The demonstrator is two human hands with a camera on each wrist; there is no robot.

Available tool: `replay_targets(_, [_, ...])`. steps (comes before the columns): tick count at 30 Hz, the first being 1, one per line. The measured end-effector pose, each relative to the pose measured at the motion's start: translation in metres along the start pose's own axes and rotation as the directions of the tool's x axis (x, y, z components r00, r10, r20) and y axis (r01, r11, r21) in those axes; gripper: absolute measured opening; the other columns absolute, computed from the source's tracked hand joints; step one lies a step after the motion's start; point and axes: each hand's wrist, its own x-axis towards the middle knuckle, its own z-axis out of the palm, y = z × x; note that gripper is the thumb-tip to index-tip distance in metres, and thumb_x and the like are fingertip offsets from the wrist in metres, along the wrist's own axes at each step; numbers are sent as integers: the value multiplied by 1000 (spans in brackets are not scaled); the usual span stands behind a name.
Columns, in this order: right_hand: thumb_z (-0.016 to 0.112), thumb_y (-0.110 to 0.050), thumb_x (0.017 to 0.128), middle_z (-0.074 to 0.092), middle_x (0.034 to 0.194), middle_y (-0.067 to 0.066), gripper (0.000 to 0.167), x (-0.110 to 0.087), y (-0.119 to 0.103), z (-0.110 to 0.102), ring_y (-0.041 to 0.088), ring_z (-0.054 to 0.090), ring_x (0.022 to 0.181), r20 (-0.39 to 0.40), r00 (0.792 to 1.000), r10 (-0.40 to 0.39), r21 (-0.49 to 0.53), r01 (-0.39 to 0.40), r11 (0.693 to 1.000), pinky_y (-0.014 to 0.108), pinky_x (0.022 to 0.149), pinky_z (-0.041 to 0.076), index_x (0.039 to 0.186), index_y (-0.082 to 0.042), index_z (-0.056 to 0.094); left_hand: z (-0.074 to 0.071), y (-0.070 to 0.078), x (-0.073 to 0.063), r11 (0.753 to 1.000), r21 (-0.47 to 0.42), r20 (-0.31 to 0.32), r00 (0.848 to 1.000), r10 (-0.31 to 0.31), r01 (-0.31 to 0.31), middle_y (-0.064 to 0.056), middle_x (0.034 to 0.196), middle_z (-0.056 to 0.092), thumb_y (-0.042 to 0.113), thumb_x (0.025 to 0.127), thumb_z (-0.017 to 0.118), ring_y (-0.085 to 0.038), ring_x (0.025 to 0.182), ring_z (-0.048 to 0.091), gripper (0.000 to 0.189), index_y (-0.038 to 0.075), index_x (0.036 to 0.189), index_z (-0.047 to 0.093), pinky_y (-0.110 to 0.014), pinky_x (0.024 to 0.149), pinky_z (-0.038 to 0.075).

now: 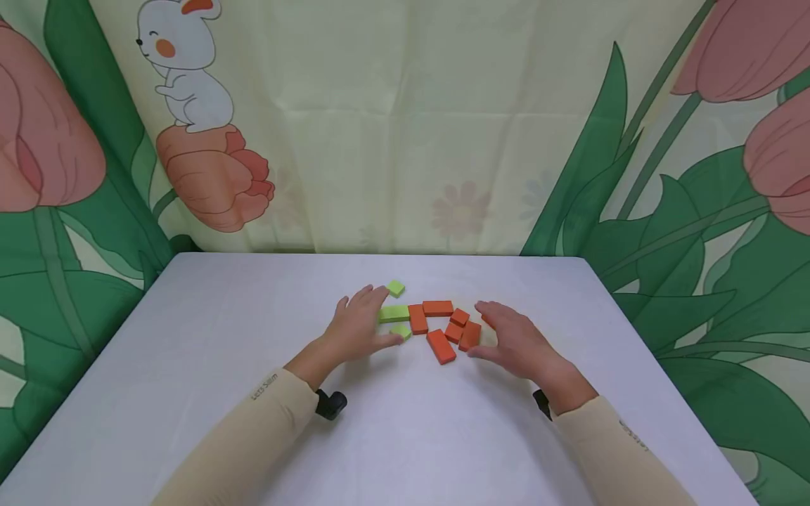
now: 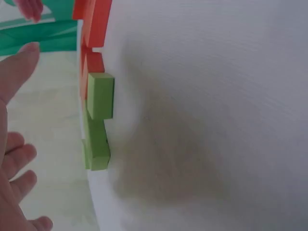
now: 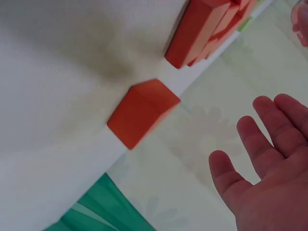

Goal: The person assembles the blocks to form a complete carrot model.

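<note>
- Left hand: released, fingers spread and thumb extended, grasping nothing; it hovers over the left end of the green row.
- Long light-green rectangular block: on the white-topped table, nearer its far edge, long axis almost parallel to that edge; the right end points at the orange-red blocks. The left wrist view shows its left end face, hidden from the head view.
- Two small light-green square blocks: one toward the table's far edge, one on the near side of the long block.
- Orange-red rectangular blocks: the leftmost points toward the far edge; the next lies parallel to it; the nearest is oblique, its far end leaning left.
- Two small orange-red blocks: right of these, beside another oblong block.
- Right hand: released, fingers extended, holding nothing. The right wrist view shows a separate orange-red block, mostly concealed in the head view.
</note>
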Motion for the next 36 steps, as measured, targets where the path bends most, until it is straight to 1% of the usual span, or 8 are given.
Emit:
replay_targets(3, [83, -31, 83, 50, 145, 19, 79, 9, -1, 7, 41, 42, 135, 22, 1000, -12, 41, 11, 999, 58, 106, 36, 146, -1, 47, 6, 2, 14, 999, -44, 32, 999, 16, -15, -7, 155, 41, 52, 83, 78, -29, 146, 27, 90, 10, 152, 39, -61, 110, 26])
replay_targets(7, [83, -25, 83, 58, 135, 14, 69, 20, -4, 16, 36, 49, 127, 55, 998, -22, 99, 17, 995, 53, 103, 41, 142, -4, 53, 12, 6, 31, 996, -91, 81, 996, 26, -19, -6, 153, 44, 48, 83, 80, -28, 145, 30, 87, 13, 153, 41, -56, 109, 29])
replay_targets(10, [83, -23, 83, 62, 122, 8, 66, 28, -5, 23, 29, 54, 115, 86, 996, -35, 126, 24, 992, 48, 97, 46, 140, -5, 56, 16, 8, 43, 990, -140, 116, 993, 16, 0, -6, 151, 45, 45, 83, 81, -27, 142, 35, 85, 14, 152, 42, -54, 109, 30])
replay_targets(15, [84, -26, 82, 60, 108, -2, 67, 36, -8, 33, 19, 52, 100, 148, 988, -32, 112, 16, 994, 39, 87, 48, 141, -8, 57, 26, 12, 55, 981, -189, 149, 989, -18, 47, -5, 148, 49, 40, 84, 81, -27, 137, 41, 79, 15, 150, 46, -51, 108, 31])
replay_targets(18, [83, -24, 83, 60, 110, -2, 64, 38, -10, 36, 18, 52, 100, 184, 982, -43, 104, 24, 994, 37, 86, 48, 140, -10, 58, 31, 12, 58, 979, -190, 151, 988, -41, 70, -5, 146, 51, 38, 85, 81, -26, 136, 43, 75, 15, 148, 49, -50, 107, 32])
replay_targets(24, [81, -20, 84, 60, 128, 3, 58, 41, -15, 37, 22, 52, 118, 220, 973, -71, 95, 51, 994, 40, 97, 47, 137, -10, 61, 37, 13, 61, 980, -184, 139, 989, -56, 81, -5, 143, 53, 37, 87, 79, -26, 137, 41, 67, 15, 145, 53, -49, 106, 33])
replay_targets(29, [81, -21, 84, 59, 129, 2, 56, 41, -17, 37, 20, 52, 118, 233, 971, -46, 126, 17, 992, 38, 96, 47, 136, -12, 62, 37, 14, 61, 978, -189, 139, 988, -64, 90, -5, 142, 54, 36, 88, 78, -26, 137, 41, 65, 15, 144, 54, -48, 107, 33])
replay_targets(36, [82, -22, 83, 60, 126, 1, 52, 40, -19, 42, 22, 52, 116, 212, 976, -55, 135, 26, 991, 39, 90, 48, 131, -15, 65, 40, 14, 58, 980, -180, 155, 987, -51, 79, -2, 139, 56, 36, 86, 79, -26, 140, 36, 63, 16, 142, 57, -50, 109, 28])
